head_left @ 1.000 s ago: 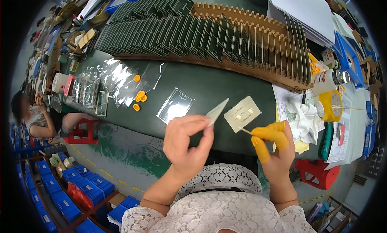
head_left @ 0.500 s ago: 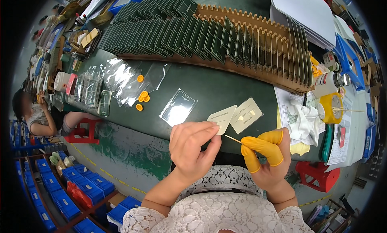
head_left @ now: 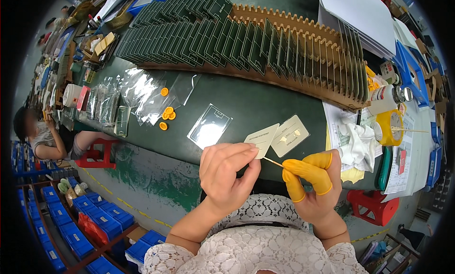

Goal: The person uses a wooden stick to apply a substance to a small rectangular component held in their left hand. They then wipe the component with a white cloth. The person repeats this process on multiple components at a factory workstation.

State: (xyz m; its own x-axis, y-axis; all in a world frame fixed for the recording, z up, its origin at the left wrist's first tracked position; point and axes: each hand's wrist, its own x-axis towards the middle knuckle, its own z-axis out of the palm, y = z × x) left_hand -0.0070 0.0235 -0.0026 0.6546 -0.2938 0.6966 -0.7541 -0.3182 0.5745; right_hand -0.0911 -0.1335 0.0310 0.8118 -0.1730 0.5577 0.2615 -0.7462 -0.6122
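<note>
Between the thumb and fingers of my left hand (head_left: 227, 172) is a cream-coloured card (head_left: 262, 139) with printed lines, held tilted above the table. My right hand (head_left: 315, 181) wears yellow finger cots and pinches a thin wooden stick (head_left: 274, 162). The stick's tip points at the lower edge of the card, close to it or touching. Just behind lies a second cream card (head_left: 290, 135) with shiny gold-toned patches. Further left, a dark green card (head_left: 210, 125) with white lines lies flat and reflects the light.
A long wooden slotted rack (head_left: 284, 84) full of upright green cards spans the back. Orange finger cots (head_left: 168, 113) and clear bags (head_left: 147, 93) lie left. On the right are a white cloth (head_left: 359, 148), yellow tape (head_left: 390, 127), a bottle (head_left: 385, 97) and a green brush (head_left: 385, 167).
The stick in my right hand has shifted very slightly left toward the card. My left hand and its card hold almost the same position.
</note>
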